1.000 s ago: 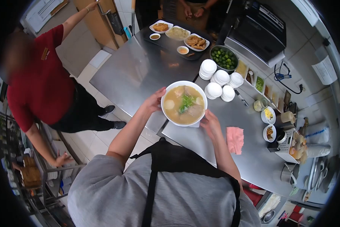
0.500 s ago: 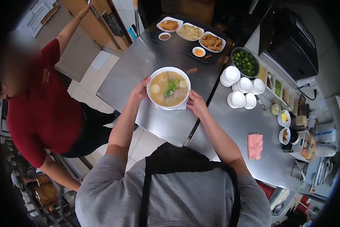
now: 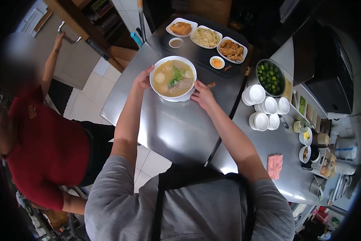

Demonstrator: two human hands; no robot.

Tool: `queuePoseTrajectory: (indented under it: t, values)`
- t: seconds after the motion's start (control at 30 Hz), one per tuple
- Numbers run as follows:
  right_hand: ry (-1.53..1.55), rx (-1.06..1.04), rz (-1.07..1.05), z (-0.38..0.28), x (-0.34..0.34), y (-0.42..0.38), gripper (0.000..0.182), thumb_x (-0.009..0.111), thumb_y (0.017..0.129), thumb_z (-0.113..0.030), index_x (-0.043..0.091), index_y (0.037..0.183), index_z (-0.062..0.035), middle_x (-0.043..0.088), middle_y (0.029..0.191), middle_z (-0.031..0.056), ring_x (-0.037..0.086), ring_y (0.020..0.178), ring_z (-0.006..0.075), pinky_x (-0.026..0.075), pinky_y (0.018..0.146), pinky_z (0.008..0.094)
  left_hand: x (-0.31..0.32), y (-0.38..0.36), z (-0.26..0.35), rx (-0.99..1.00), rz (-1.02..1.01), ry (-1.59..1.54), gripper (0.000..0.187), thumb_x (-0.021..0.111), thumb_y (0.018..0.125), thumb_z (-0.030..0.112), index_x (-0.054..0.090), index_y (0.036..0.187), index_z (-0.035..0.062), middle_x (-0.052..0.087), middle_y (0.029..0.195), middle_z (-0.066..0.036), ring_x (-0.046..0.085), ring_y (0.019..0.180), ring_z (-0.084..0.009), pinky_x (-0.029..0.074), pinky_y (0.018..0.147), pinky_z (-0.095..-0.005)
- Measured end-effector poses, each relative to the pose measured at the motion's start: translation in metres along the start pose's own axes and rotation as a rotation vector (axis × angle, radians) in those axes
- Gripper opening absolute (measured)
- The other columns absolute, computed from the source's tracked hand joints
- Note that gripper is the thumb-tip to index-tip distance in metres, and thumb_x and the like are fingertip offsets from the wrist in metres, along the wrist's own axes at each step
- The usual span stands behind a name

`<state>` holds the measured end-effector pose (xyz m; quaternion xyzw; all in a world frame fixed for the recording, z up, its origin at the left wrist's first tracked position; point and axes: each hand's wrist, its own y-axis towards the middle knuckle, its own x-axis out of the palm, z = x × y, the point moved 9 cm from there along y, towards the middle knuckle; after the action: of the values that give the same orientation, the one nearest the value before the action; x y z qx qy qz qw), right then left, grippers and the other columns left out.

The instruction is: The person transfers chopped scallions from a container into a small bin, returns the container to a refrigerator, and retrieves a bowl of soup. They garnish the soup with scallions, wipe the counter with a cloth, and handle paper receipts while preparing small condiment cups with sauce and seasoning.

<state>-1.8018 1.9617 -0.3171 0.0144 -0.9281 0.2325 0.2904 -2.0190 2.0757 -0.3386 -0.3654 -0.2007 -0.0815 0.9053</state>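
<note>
Steel counter (image 3: 176,130), soup bowl in both hands

Your left hand (image 3: 143,77) and right hand (image 3: 202,95) grip opposite sides of the white soup bowl (image 3: 173,78); beyond your grip sits the dark tray (image 3: 202,57), and white dishes (image 3: 257,94) stand stacked to its right.

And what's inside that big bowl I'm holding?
The white bowl holds cloudy broth with chopped greens, what look like meat slices and two pale round pieces on top. Anything sunk deeper is hidden.

Steel tbl (image 3: 176,132) – shiny, pale tile flr (image 3: 90,96), door (image 3: 74,52)
</note>
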Motion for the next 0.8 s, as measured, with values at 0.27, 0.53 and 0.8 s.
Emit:
queuePoseTrajectory:
  t: [0.27, 0.53, 0.8]
  values:
    - [-0.276, 0.001, 0.073, -0.021, -0.006, 0.029, 0.045, 0.047, 0.090, -0.029, 0.038, 0.132, -0.0139, 0.043, 0.128, 0.0067, 0.041, 0.116, 0.0270, 0.033, 0.095, 0.0447, -0.009, 0.035, 0.026, -0.005, 0.033, 0.091, 0.059, 0.064, 0.077, 0.039, 0.046, 0.121, 0.0056, 0.048, 0.122, -0.018, 0.047, 0.112, -0.0315, 0.038, 0.093, -0.0480]
    - [-1.959, -0.605, 0.349, -0.056, -0.053, -0.013, 0.031, 0.058, 0.075, -0.009, 0.058, 0.106, -0.0092, 0.057, 0.099, 0.0100, 0.053, 0.092, 0.0291, 0.043, 0.085, 0.0367, 0.024, 0.012, 0.083, 0.459, 0.410, 0.791, 0.058, 0.068, 0.073, 0.041, 0.052, 0.114, 0.0027, 0.055, 0.112, -0.019, 0.052, 0.105, -0.0314, 0.041, 0.089, -0.0421]
    - [-1.359, -0.677, 0.472, -0.034, -0.099, -0.190, 0.020, 0.057, 0.075, -0.008, 0.060, 0.095, -0.0046, 0.057, 0.085, 0.0127, 0.057, 0.078, 0.0296, 0.046, 0.071, 0.0375, 0.297, -0.031, -0.013, 1.147, -0.213, 1.444, 0.029, 0.067, 0.073, 0.025, 0.063, 0.094, 0.0047, 0.060, 0.097, -0.016, 0.056, 0.092, -0.0308, 0.045, 0.081, -0.0358]
